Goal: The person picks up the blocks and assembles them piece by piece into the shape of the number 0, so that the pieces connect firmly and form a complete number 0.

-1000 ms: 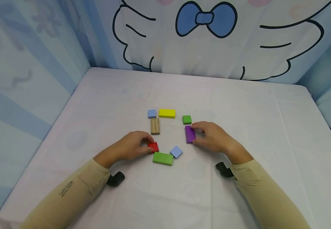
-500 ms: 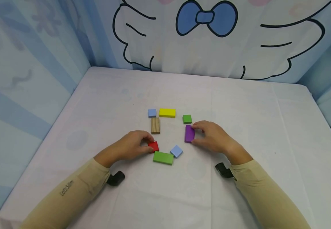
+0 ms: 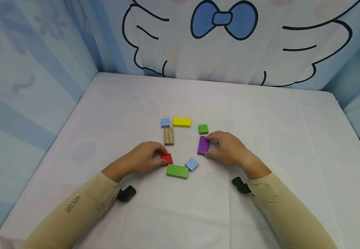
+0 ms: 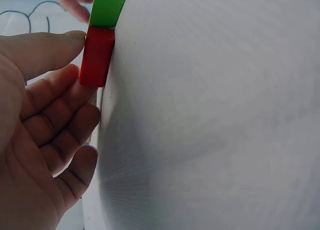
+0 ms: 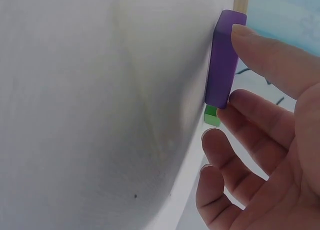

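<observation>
My left hand [image 3: 142, 157] pinches a small red block [image 3: 167, 158] between thumb and fingers; in the left wrist view the red block [image 4: 97, 56] meets the end of a green block [image 4: 107, 8]. That long green block [image 3: 177, 171] lies just in front of it, with a tilted light-blue block [image 3: 191, 164] at its right corner. On the other side, my right hand [image 3: 229, 147] holds a long purple block [image 3: 203, 145] by its two ends, thumb at the near one. A small green block [image 3: 203, 129] lies just beyond the purple block's far end.
Behind the red block is a wood-grain block [image 3: 169, 136], with a light-blue block [image 3: 165, 122] and a yellow block [image 3: 181, 122] beyond it. All lie on a white-covered table [image 3: 180, 218], with a printed curtain [image 3: 180, 45] behind its far edge.
My right hand has slid the purple block a little to the left, toward the middle of the blocks. The left hand and the red block have stayed in place.
</observation>
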Motion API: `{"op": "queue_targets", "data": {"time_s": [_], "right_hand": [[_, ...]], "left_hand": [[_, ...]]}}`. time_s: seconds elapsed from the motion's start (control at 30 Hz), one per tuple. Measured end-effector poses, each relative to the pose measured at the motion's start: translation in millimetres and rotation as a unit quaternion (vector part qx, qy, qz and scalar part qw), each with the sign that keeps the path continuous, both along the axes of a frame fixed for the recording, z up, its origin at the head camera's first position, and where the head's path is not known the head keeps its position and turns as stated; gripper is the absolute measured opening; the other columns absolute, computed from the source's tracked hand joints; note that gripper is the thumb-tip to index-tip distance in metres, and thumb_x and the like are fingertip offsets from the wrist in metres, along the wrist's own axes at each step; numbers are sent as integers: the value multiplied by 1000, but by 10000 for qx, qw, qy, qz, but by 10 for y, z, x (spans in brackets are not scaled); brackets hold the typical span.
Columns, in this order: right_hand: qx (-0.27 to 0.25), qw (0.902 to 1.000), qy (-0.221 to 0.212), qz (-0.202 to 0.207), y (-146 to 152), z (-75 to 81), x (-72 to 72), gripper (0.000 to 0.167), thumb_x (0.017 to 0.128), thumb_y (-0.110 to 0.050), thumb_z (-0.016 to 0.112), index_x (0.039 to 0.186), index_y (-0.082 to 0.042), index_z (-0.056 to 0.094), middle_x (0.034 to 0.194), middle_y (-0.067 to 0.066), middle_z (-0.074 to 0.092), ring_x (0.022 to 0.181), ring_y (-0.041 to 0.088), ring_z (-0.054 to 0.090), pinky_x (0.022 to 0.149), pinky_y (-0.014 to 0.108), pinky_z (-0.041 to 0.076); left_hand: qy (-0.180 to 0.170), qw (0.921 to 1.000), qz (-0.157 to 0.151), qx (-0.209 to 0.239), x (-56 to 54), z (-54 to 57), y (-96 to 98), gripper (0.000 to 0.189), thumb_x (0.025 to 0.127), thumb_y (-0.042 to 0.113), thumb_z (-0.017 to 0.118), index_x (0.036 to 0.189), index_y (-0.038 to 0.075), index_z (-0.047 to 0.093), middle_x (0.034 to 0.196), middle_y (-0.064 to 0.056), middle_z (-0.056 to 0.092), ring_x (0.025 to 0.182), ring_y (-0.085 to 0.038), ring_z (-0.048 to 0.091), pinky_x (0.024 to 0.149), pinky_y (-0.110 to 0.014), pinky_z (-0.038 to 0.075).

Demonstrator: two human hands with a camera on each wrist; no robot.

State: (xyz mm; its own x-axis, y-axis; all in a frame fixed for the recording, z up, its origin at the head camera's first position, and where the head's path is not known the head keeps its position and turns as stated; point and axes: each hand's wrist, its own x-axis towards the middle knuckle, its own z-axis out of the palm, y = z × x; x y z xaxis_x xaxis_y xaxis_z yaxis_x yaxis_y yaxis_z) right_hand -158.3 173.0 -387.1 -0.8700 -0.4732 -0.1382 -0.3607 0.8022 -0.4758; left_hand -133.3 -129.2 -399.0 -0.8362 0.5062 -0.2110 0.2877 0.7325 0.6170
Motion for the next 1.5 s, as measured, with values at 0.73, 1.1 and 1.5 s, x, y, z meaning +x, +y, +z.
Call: {"op": "queue_targets", "data": {"time_s": [0.73,1.1,1.5], "right_hand": [[-24,9999,-114,43,-119,1,22,54,89,-23,77,134,2,59,136,19,58,131,38,49,110,50,36],[66,9998,-59,155,-147,22,35,54,89,-24,76,134,1,59,137,19,57,131,37,48,110,50,36],[60,9998,-5,197,-144,12,29,52,90,-22,74,133,2,60,136,19,58,131,38,49,110,51,36]], "left_hand": [[-33,10000,37,-12,2,7,4,30,92,20,75,116,6,67,106,0,65,99,-18,58,93,-39,49],[-2,10000,-6,13,3,8,-2,30,92,21,74,116,5,67,106,0,65,100,-18,58,93,-39,49],[-2,10000,-4,0,0,0,-7,30,92,22,75,116,6,67,107,0,65,100,-18,58,94,-39,49]]}}
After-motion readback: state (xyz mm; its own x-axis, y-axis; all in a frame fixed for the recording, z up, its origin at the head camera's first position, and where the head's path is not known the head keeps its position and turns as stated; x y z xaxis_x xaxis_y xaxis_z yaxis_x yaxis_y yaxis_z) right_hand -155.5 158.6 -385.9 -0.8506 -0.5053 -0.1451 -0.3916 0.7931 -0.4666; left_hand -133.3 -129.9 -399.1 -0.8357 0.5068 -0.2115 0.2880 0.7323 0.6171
